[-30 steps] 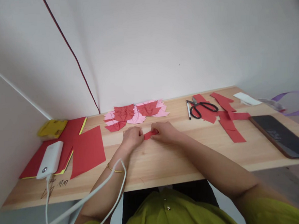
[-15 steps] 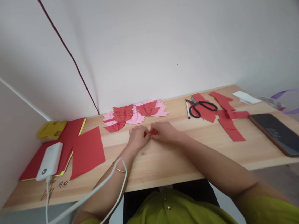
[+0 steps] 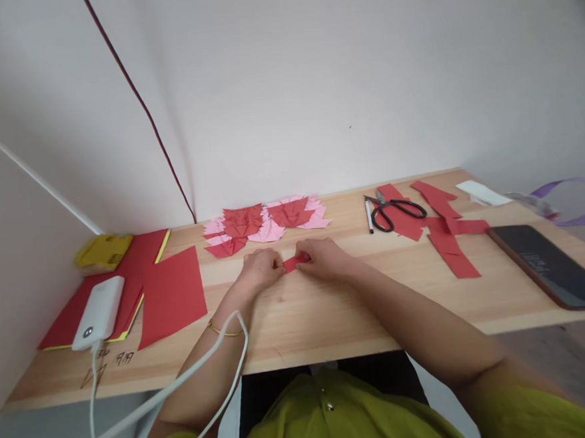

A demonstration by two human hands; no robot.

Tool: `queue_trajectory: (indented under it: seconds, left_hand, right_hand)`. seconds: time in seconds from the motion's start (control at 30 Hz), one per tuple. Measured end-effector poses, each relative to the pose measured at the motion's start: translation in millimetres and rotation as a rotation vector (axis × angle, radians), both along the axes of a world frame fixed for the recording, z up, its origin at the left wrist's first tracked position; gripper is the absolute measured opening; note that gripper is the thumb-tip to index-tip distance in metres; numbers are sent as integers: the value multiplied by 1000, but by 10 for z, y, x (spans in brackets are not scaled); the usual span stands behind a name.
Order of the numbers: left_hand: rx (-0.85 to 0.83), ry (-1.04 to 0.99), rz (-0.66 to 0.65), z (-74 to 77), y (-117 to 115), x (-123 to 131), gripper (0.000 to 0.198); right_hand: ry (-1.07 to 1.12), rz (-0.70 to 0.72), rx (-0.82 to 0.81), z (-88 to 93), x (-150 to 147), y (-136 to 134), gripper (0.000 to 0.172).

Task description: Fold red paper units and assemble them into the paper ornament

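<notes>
A small piece of red paper [image 3: 290,264] stretches between my two hands, low over the middle of the wooden table [image 3: 324,317]. My left hand [image 3: 262,268] pinches its left end, and my right hand [image 3: 321,258] pinches the right end. Fingers cover both ends, so its full shape is hidden. Just beyond the hands, folded red paper pieces [image 3: 242,221] and folded pink paper pieces [image 3: 268,232] lie in overlapping groups along the wall.
On the left lie red paper sheets [image 3: 172,294], a white power bank [image 3: 99,312] with its cable, and a yellow packet [image 3: 103,253]. To the right are black-handled scissors [image 3: 383,219], a pen [image 3: 369,215], red paper scraps [image 3: 452,254] and a phone [image 3: 550,261].
My left hand has shifted left, away from my right hand, and more of the red paper shows between them. My right hand has hardly moved.
</notes>
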State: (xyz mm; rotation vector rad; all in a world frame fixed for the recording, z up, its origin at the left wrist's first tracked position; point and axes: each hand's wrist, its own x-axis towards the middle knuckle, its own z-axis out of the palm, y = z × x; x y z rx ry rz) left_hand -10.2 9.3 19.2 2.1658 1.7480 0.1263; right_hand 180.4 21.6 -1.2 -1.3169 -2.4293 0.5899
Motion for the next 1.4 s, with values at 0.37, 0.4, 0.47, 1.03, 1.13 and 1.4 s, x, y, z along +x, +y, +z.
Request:
queue_trajectory:
  seconds: [0.37,0.4,0.47,1.03,1.13,1.4]
  left_hand:
    - [20,-248,79,-109,66,-150,19]
    - [63,-297,77,-138,66,-119,22]
    - [125,-334,61,-182,52,-29,23]
    - [129,-31,-11,-140,-49,187,10]
    - [85,-5,-11,-91,-39,131,10]
    - [21,-78,34,-76,-15,4,10]
  right_hand:
    - [-14,5,-3,25,3,-12,12]
    - [-19,7,0,25,2,-12,13]
    - [-39,8,6,25,-4,-9,14]
    - [-54,5,-5,20,-8,2,16]
    - [-44,-2,-12,40,-2,-9,18]
    - [-58,4,-12,71,1,-24,18]
